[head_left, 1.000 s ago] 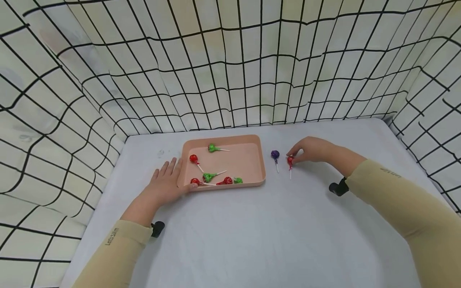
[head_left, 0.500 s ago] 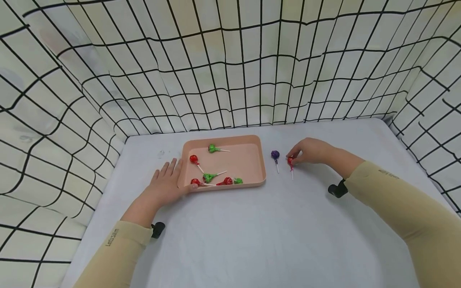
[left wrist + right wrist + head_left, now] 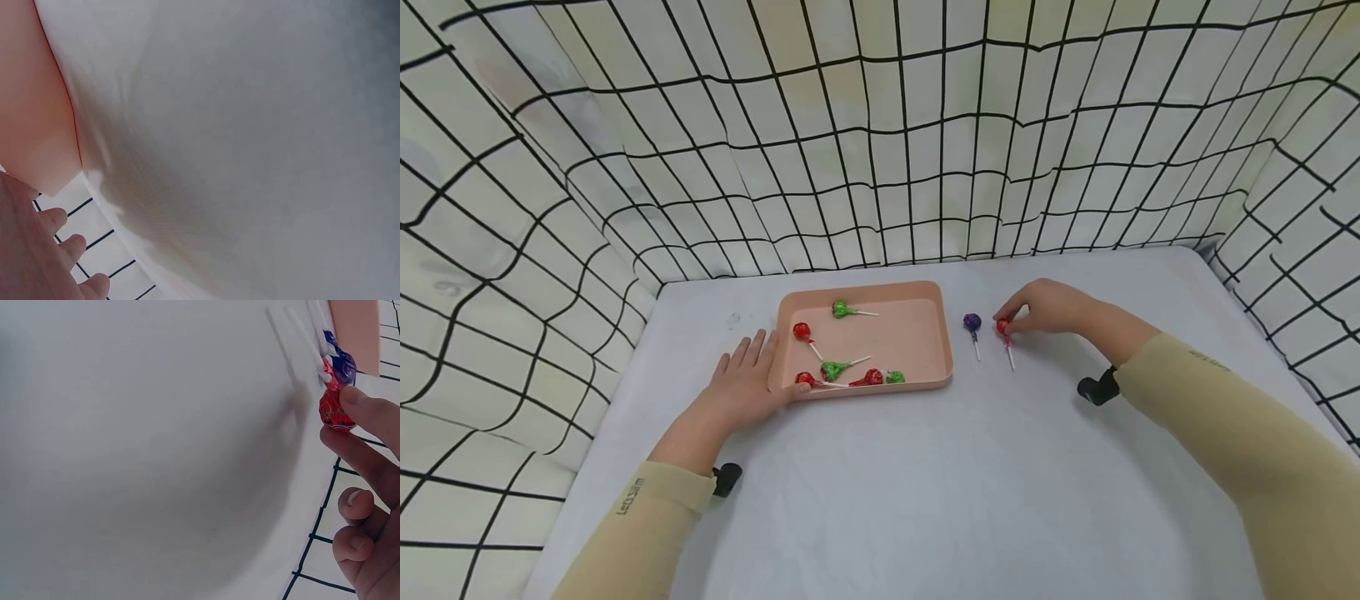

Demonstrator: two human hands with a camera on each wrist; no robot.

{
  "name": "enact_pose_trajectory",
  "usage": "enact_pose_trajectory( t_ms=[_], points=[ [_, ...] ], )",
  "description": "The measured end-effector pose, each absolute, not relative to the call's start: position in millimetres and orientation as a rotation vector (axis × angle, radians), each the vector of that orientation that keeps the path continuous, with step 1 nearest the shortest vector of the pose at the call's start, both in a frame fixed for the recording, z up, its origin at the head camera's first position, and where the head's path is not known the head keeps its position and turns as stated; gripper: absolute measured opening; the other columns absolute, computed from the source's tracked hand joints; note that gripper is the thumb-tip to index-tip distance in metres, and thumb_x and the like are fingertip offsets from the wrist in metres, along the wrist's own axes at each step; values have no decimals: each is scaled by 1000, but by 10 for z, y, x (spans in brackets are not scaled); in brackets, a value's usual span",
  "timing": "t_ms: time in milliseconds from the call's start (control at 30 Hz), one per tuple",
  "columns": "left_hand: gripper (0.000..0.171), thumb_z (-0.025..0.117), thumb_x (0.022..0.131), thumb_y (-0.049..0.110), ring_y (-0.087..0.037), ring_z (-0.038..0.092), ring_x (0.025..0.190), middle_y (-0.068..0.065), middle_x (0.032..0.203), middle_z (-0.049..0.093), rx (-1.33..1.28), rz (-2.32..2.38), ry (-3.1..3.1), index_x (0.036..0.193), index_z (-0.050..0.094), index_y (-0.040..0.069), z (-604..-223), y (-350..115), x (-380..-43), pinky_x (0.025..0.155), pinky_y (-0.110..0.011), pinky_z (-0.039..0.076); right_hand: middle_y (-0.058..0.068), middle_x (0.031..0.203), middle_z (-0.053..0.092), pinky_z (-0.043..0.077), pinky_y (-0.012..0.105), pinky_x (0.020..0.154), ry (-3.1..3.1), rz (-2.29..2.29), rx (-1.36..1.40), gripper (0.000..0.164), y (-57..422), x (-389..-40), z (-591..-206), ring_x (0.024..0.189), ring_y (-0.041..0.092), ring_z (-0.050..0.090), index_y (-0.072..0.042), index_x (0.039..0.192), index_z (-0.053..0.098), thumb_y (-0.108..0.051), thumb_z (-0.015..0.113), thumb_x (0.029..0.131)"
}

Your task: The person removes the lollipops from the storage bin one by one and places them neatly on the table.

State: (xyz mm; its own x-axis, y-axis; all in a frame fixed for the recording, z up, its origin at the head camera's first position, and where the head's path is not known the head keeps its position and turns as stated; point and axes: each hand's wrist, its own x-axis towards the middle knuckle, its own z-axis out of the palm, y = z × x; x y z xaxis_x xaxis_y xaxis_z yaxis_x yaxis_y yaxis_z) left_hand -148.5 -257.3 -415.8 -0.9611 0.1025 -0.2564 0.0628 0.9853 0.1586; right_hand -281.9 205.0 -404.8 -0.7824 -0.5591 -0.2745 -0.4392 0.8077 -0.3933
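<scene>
My right hand pinches the wrapped head of a red lollipop between thumb and forefinger, its white stick pointing toward the table's near side. Just left of it a purple lollipop lies on the white table. My left hand is spread flat at the left edge of a pink tray, thumb over the near left corner. Inside the tray lie several lollipops, among them a green lollipop at the back and a red lollipop at the left. In the left wrist view the fingers show beside the tray wall.
A white cloth-covered table spreads in front of both arms. White walls with a black grid stand behind and at both sides. A black wrist camera sits under the right wrist, another black camera under the left.
My right hand has shifted slightly up and left with the red lollipop, whose stick has swung to slant right. The left hand and the tray have kept their places.
</scene>
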Motion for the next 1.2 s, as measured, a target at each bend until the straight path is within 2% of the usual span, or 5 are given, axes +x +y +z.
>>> enact_pose_trajectory(
  t_ms=[233, 467, 667, 1200],
  points=[
    [114, 49, 85, 78, -46, 0, 149, -24, 164, 3, 106, 218, 2860, 159, 4, 3, -4155, -2555, -1491, 117, -65, 1, 3, 116, 71, 51, 41, 90, 2593, -491, -682, 30, 2006, -2918, -4019, 112, 24, 59, -20, 122, 74, -23, 72, 91],
    [111, 51, 86, 74, -46, 1, 148, -25, 163, 4, 114, 206, 2865, 158, 6, 2, -4154, -2559, -1487, 116, -65, 2, 6, 116, 71, 50, 46, 93, 2576, -509, -667, 31, 1952, -2986, -4039, 113, 27, 59, -18, 122, 74, -24, 73, 91],
    [113, 49, 86, 77, -46, 0, 149, -24, 164, 3, 113, 201, 2861, 159, 5, 3, -4153, -2547, -1491, 117, -65, 1, 5, 117, 70, 50, 46, 94, 2558, -517, -613, 31, 1935, -3022, -4087, 114, 27, 58, -19, 122, 73, -23, 72, 91],
    [110, 52, 87, 73, -46, 0, 149, -24, 163, 4, 93, 214, 2857, 159, 5, 4, -4128, -2548, -1479, 116, -66, 1, 5, 117, 69, 49, 45, 94, 2575, -496, -597, 32, 1828, -3025, -4116, 110, 26, 57, -19, 123, 73, -23, 71, 92]
  ],
)
